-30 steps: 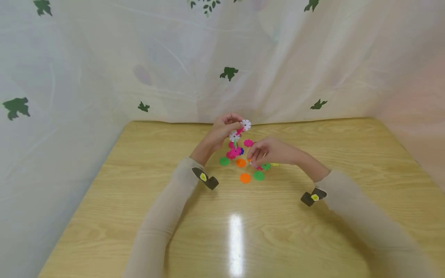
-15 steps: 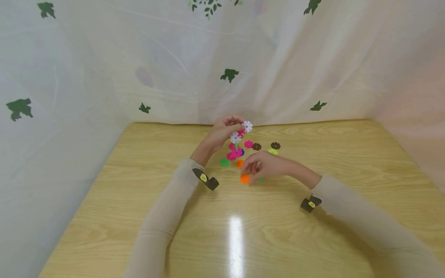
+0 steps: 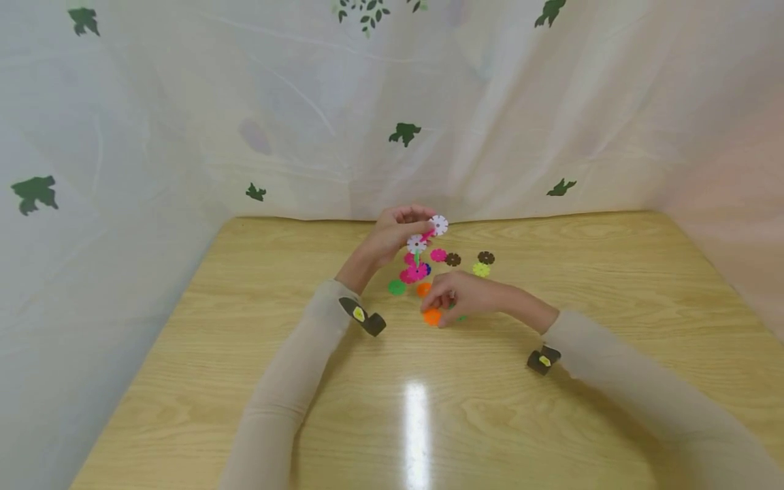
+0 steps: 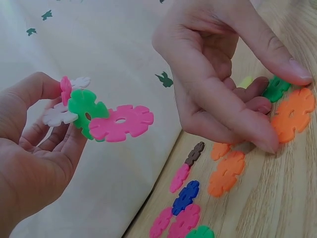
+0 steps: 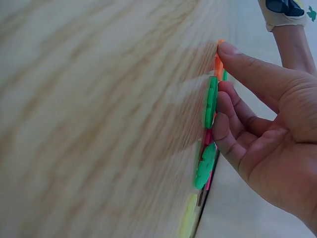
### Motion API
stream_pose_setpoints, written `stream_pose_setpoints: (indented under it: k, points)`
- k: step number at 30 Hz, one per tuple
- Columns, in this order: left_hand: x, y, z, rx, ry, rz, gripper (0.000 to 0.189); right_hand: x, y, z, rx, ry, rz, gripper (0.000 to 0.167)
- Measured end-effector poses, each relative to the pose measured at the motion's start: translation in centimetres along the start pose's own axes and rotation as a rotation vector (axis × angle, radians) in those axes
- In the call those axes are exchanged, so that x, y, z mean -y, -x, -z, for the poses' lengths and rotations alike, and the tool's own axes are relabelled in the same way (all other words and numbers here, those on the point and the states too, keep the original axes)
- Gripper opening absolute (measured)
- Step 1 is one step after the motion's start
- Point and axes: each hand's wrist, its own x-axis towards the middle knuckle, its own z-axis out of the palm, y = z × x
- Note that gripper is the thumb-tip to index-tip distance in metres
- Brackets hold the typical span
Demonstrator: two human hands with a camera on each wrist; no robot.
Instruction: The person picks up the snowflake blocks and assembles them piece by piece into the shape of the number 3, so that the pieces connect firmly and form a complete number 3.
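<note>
My left hand (image 3: 392, 235) holds up a chain of interlocking snowflake discs, its thumb and fingers pinching the far end. In the left wrist view the chain has white discs, a pink one, a green disc (image 4: 81, 106) and a bright pink disc (image 4: 130, 121) at the near end. Low over the table, my right hand (image 3: 465, 292) has its thumb and index finger at opposite edges of an orange snowflake disc (image 4: 294, 116), which lies against the wood. The other right fingers curl in beside a green disc (image 5: 210, 101).
Loose discs lie around on the wooden table (image 3: 343, 408): a green one (image 3: 397, 287), a blue one (image 4: 185, 197), a yellow one (image 3: 481, 270), brown ones (image 3: 486, 258) and several pink ones. A pale curtain (image 3: 478, 136) hangs behind the table's far edge.
My right hand has moved toward me and slightly left, down to the nearest orange disc, uncovering brown and yellow discs behind it. My left hand stays nearly still with the chain.
</note>
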Motion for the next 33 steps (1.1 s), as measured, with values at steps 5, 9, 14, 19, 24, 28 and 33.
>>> stream_pose_setpoints:
  k: [5,9,14,19,24,28,33]
  points:
    - [0.0,0.0,-0.1,-0.003,-0.005,0.000,0.019,0.0,0.0,0.0,0.010,0.032,-0.015,0.025]
    - [0.1,0.0,-0.1,0.005,0.007,-0.009,0.020,0.2,0.0,-0.1,0.010,0.029,-0.040,0.024]
    - [0.1,0.0,0.0,0.021,0.027,-0.013,0.020,0.3,-0.1,-0.1,0.000,-0.012,-0.067,0.024]
    - [-0.1,0.1,-0.1,0.026,0.060,-0.006,0.021,0.0,0.1,0.2,-0.029,-0.030,-0.079,0.022]
    - [-0.2,0.1,-0.2,0.027,0.085,-0.002,0.023,-0.4,0.3,0.8,-0.076,-0.020,-0.091,0.015]
    - [-0.2,0.0,-0.2,0.025,0.089,-0.004,0.027,-0.2,0.5,1.9,-0.146,-0.014,-0.120,0.013]
    - [-0.2,0.0,-0.2,0.013,0.072,0.004,0.031,0.1,0.8,4.1,-0.280,0.004,-0.141,0.015]
